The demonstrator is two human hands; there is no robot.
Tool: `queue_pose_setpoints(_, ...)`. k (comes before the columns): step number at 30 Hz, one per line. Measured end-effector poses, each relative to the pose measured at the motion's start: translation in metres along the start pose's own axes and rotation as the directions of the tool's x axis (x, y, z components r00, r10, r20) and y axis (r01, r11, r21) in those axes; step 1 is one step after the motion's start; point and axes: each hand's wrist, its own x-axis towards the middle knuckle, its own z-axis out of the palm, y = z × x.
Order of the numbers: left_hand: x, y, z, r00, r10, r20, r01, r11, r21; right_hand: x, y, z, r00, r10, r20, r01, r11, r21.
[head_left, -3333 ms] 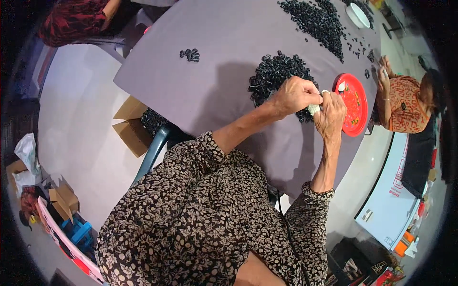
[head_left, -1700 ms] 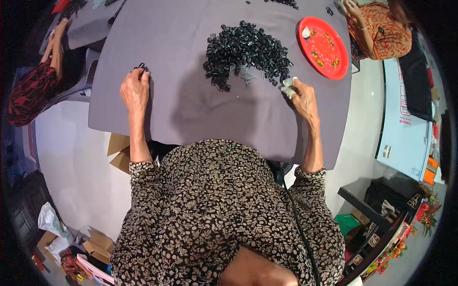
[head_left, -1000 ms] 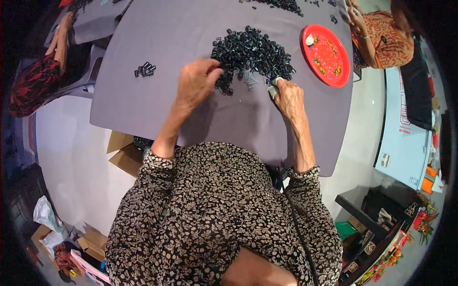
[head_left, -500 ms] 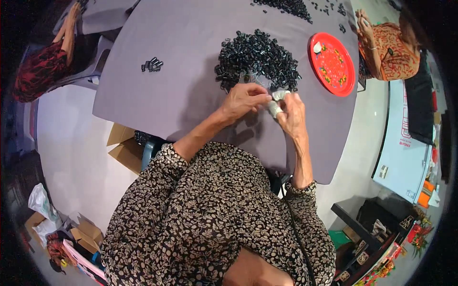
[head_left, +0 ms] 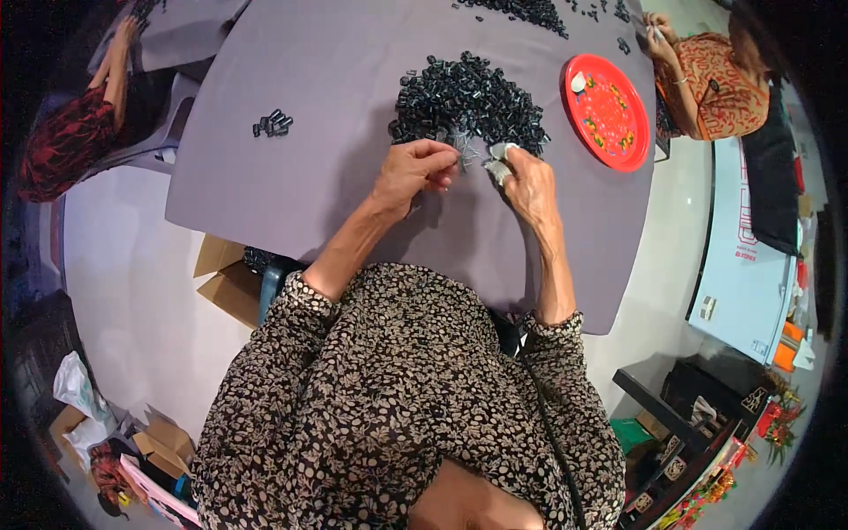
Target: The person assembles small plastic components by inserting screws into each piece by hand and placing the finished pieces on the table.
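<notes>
A large heap of small black cylindrical parts (head_left: 468, 97) lies on the grey-covered table in front of me. At its near edge sits a small bunch of thin, silvery, pin-like pieces (head_left: 466, 148). My left hand (head_left: 408, 178) is beside this bunch, thumb and forefinger pinched; whatever is between them is too small to make out. To the right of it, my right hand (head_left: 530, 187) is closed close to the heap. White wrapping (head_left: 497, 168) shows at its thumb and forefinger tips, and anything between those tips is hidden.
A few more black parts (head_left: 274, 123) lie apart on the left. On the right stands a red patterned tray (head_left: 609, 110) with a small white item (head_left: 579, 82) in it. Two other people sit beyond the table, left and right. An open cardboard box (head_left: 225, 278) is below the table's left edge.
My hands, close together before, have drawn apart. The left one moved leftward, and the right one turned and shifted slightly. More of the silvery bunch shows between them.
</notes>
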Motion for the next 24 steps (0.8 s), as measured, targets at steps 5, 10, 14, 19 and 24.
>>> queue_pose_setpoints(5,0.000,0.002,-0.005,1.000,0.028,-0.006,-0.028,1.000,-0.014,0.017,-0.002,0.015,0.986,-0.072,0.147,0.101,0.974,-0.202)
queue_pose_setpoints(10,0.002,0.002,-0.010,0.997,0.075,0.025,-0.074,0.997,-0.010,0.020,-0.001,0.006,0.993,0.049,0.111,-0.029,0.984,-0.174)
queue_pose_setpoints(14,0.002,0.003,-0.009,0.996,0.086,0.032,-0.086,0.996,-0.005,0.014,0.015,0.000,0.992,0.050,0.112,-0.047,0.999,-0.027)
queue_pose_setpoints(19,0.004,0.000,-0.001,0.996,0.078,0.050,-0.079,0.997,0.011,0.012,0.020,0.002,0.996,0.083,0.031,-0.086,0.988,0.127)
queue_pose_setpoints(24,0.007,-0.001,0.002,0.994,0.099,0.036,-0.100,0.995,0.030,0.009,0.019,-0.003,0.989,0.133,0.058,-0.137,0.988,0.066)
